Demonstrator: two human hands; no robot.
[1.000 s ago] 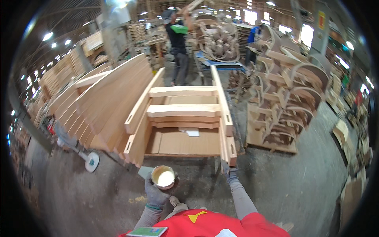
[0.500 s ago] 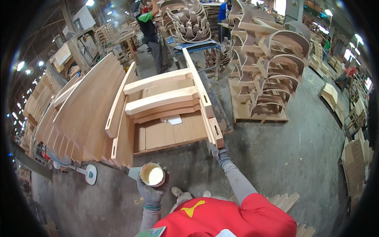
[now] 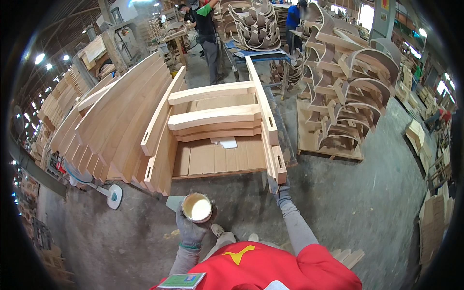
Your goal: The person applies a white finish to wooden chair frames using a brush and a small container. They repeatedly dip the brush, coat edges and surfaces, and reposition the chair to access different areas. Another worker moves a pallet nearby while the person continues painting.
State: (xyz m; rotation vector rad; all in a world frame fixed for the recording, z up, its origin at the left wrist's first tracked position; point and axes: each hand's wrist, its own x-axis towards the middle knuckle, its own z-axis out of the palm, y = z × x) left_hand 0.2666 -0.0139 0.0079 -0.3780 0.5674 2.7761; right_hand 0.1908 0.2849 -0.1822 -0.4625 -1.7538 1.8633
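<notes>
My left hand (image 3: 191,233), in a grey glove, is closed around a small round tub (image 3: 198,208) of cream-coloured liquid, held upright below the wooden frame. A flat greenish-grey piece (image 3: 173,203) sticks out beside the tub; whether my fingers hold it is unclear. My right hand (image 3: 282,194), also gloved, is at the near end of a slotted wooden rail (image 3: 276,157). Its fingers are closed, but the rail end partly hides what they grip. Curved crosspieces (image 3: 215,117) span between this rail and another slotted rail (image 3: 162,113) on the left.
Tall wooden boards (image 3: 121,108) stand in a row at left, near a pedestal with a round pale base (image 3: 114,196). A white scrap (image 3: 225,142) lies on the cardboard-covered surface (image 3: 203,162). Curved wooden parts are stacked on a pallet (image 3: 333,152). A co-worker (image 3: 209,38) stands beyond.
The whole view has shifted, so the bench and stacks appear further right. My left hand still holds the tub; my right hand stays at the rail's near end.
</notes>
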